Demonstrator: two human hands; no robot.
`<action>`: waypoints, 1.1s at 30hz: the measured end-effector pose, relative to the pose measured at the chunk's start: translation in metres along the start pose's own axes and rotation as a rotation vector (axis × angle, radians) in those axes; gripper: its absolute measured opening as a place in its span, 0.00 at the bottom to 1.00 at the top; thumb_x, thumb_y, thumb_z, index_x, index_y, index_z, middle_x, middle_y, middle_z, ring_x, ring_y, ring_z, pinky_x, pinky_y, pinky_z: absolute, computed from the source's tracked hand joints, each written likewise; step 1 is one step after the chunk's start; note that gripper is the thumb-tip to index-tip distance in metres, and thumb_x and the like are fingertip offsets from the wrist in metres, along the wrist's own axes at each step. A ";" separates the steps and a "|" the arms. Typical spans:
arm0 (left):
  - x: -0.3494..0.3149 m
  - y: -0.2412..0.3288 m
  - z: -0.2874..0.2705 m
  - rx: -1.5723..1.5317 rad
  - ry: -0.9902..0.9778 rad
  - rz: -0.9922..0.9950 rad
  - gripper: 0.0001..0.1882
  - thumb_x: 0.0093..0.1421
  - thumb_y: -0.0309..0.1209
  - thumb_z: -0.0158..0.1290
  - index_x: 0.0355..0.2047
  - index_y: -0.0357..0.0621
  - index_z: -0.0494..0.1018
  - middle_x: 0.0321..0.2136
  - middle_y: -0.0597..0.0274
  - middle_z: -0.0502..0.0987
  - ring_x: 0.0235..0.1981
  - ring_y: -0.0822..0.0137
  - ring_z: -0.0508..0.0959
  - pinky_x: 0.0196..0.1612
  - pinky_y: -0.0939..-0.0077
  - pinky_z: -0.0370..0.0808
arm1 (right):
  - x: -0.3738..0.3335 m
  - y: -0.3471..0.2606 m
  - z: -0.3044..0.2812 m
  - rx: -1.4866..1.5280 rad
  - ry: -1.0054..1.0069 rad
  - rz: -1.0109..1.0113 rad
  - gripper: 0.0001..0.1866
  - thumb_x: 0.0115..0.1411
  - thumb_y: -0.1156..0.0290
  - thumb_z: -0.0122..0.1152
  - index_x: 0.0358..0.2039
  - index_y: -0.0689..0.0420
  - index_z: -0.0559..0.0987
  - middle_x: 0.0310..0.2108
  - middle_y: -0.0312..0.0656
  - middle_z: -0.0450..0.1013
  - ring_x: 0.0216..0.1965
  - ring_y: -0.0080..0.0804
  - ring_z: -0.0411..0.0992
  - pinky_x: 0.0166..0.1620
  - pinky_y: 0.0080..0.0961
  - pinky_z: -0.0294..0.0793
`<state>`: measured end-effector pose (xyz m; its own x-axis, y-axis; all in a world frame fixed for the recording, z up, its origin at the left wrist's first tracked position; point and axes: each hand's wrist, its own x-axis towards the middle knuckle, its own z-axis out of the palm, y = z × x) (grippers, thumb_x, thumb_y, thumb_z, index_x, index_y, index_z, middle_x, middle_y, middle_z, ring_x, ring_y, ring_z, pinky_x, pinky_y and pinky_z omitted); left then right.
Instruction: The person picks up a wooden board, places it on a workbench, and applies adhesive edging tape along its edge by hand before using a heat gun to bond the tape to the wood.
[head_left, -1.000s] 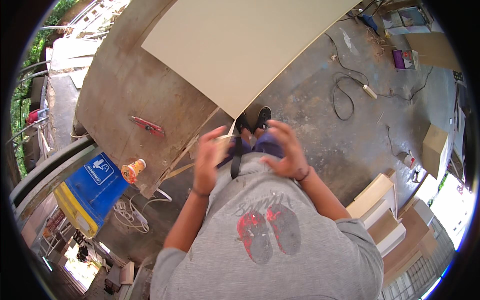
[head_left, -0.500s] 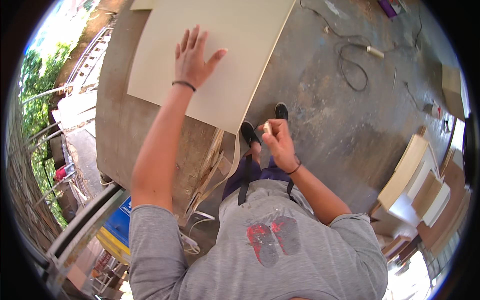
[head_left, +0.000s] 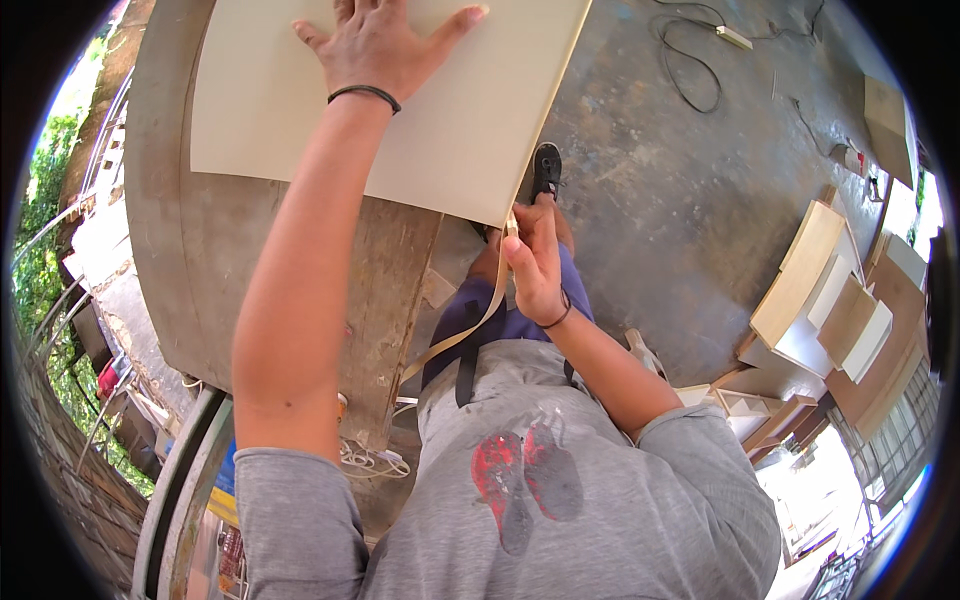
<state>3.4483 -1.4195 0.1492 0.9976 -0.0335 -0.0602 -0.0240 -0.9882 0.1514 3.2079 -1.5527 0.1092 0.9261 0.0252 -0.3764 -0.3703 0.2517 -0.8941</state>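
A cream-coloured board [head_left: 270,130] lies on a worn wooden workbench [head_left: 160,230]. My left hand [head_left: 385,50] rests on its surface with the fingers spread; the tips run out of the top of the picture. At the board's near right corner, my right hand [head_left: 538,262] is closed on a small pale block [head_left: 512,226] between thumb and fingers, close against the edge. From that corner a thin beige edging strip [head_left: 488,312] hangs loose and curves down to the left, in front of my legs.
A dark cable [head_left: 715,82] with a white connector lies on the concrete floor to the right. Wooden box parts [head_left: 797,275] and panels are stacked at far right. A white cord [head_left: 375,460] is coiled below the bench, near a metal rail [head_left: 185,480].
My right hand has moved with the block up to the board's corner. My left hand has slid farther away over the board, and the view has shifted.
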 end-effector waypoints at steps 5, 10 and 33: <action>-0.012 0.005 0.002 0.007 0.044 -0.050 0.46 0.50 0.64 0.50 0.62 0.49 0.56 0.66 0.58 0.51 0.68 0.56 0.46 0.59 0.27 0.42 | 0.011 -0.002 0.003 0.022 0.052 -0.006 0.19 0.62 0.63 0.53 0.45 0.62 0.62 0.31 0.33 0.62 0.30 0.16 0.58 0.34 0.16 0.61; -0.009 0.007 0.001 -0.006 0.026 -0.046 0.46 0.49 0.63 0.51 0.62 0.49 0.56 0.66 0.58 0.51 0.68 0.56 0.46 0.59 0.27 0.42 | 0.036 -0.009 -0.005 -0.006 0.105 -0.035 0.18 0.62 0.63 0.53 0.45 0.62 0.62 0.32 0.34 0.62 0.31 0.16 0.58 0.34 0.16 0.61; -0.001 -0.001 0.018 0.098 0.116 0.064 0.47 0.49 0.64 0.52 0.62 0.51 0.53 0.66 0.55 0.50 0.67 0.52 0.46 0.58 0.26 0.43 | 0.113 -0.044 -0.030 -0.041 0.158 -0.122 0.19 0.62 0.61 0.53 0.42 0.63 0.64 0.31 0.35 0.66 0.30 0.16 0.61 0.34 0.17 0.64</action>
<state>3.4464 -1.4207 0.1311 0.9944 -0.0855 0.0616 -0.0888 -0.9946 0.0537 3.3268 -1.5896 0.0990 0.9427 -0.1556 -0.2952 -0.2618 0.2037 -0.9434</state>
